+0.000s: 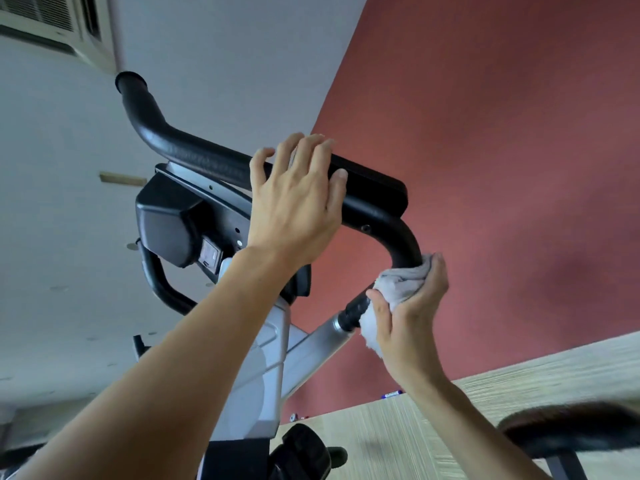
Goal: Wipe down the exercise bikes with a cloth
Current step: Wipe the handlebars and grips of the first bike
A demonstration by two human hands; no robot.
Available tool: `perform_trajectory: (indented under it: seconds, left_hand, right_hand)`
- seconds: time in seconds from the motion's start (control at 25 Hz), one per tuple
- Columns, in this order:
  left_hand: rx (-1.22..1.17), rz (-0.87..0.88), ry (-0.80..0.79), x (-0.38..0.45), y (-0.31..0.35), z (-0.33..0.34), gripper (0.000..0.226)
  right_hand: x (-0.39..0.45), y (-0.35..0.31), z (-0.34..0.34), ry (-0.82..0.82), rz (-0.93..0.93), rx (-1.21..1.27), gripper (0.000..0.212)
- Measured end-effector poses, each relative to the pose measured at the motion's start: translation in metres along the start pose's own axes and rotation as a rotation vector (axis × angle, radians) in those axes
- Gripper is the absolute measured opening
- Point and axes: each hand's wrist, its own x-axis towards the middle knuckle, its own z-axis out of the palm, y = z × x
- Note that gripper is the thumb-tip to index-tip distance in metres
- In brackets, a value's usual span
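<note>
Wrapped in the right hand, a grey cloth is pinched around the black handlebar of the exercise bike, at the point where the bar curves down past its padded middle towards the silver stem. Fingers and thumb are curled round cloth and tube together, so the bar is enclosed rather than merely touched. The left hand is laid over the padded middle of the handlebar, fingers draped across the top and only loosely bent; the bar appears to be steadied by it rather than gripped. Just below that padded section, on the near side, the dark console housing is seen, and beyond the handlebar a red wall fills the background.

The step in hand is judged to be the wiping of the lower bend. It would be done well if the cloth were kept closed all the way round the tube and drawn along its length, with a twist of the wrist so the hidden underside is covered too. Pressure should be kept even through the curve, where the cloth is likely to bunch. The steadying hand should be kept on the pad so that the bar is not rocked, and the joint at the stem should not be skipped.
</note>
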Motion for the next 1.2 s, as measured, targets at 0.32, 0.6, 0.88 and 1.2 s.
perform_trajectory:
  seconds: [0.32,0.6,0.88,1.2]
  left_hand:
    - [-0.043,0.004,-0.033,0.001,-0.002,-0.002,0.046]
    - [-0.039,0.003,-0.06,0.0,-0.006,-0.002,0.049]
    - [-0.024,0.028,-0.283,0.002,-0.048,-0.031,0.063]
    - [-0.008,0.061,-0.271,-0.005,-0.092,-0.042,0.064]
  right_hand:
    - [0.079,-0.047,-0.02,-0.046,-0.5,-0.379,0.079]
    - [0.048,-0.014,-0.041,-0.213,-0.377,-0.366,0.082]
    - [0.088,-0.056,-0.032,-0.187,-0.688,-0.68,0.075]
    - [0.109,-0.09,-0.002,-0.269,-0.871,-0.818,0.059]
